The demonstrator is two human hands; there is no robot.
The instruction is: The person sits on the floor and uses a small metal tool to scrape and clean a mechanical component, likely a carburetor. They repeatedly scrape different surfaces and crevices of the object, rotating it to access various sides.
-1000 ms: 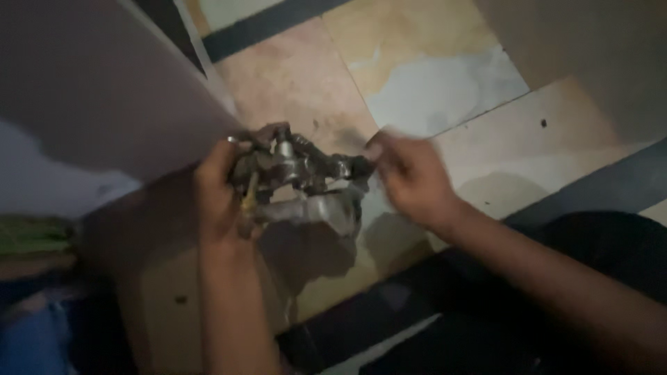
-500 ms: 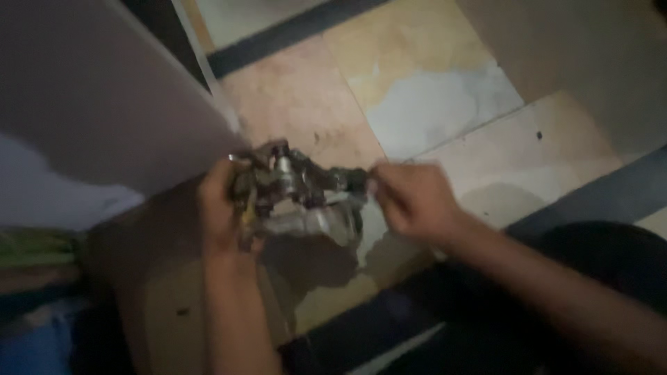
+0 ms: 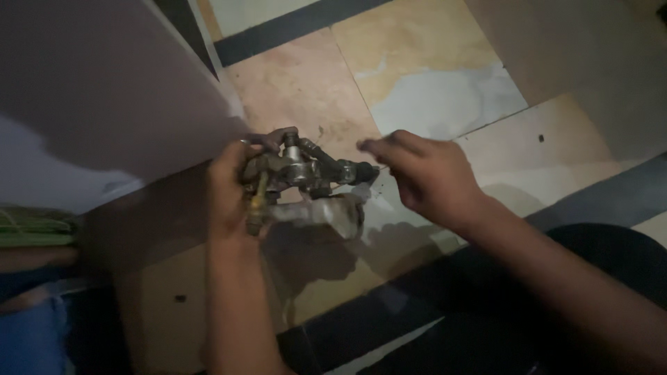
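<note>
My left hand [image 3: 228, 186] grips a grimy metal mechanical part [image 3: 300, 182] with brass fittings and a pale cast body, held above the floor. My right hand [image 3: 424, 175] hovers just right of the part, fingers loosely curled, fingertips close to its dark right end. Whether they touch it or pinch something thin is unclear in the dim light.
Patchy tan and grey floor tiles [image 3: 417, 83] with dark strips [image 3: 292, 24] lie below. A large pale panel [image 3: 90, 97] leans at the upper left. Green and blue things [image 3: 31, 278] sit at the left edge. My dark-clothed leg [image 3: 611, 264] is at the lower right.
My right hand has drawn back a little to the right from the part's end. My left hand keeps holding the part, which has barely moved.
</note>
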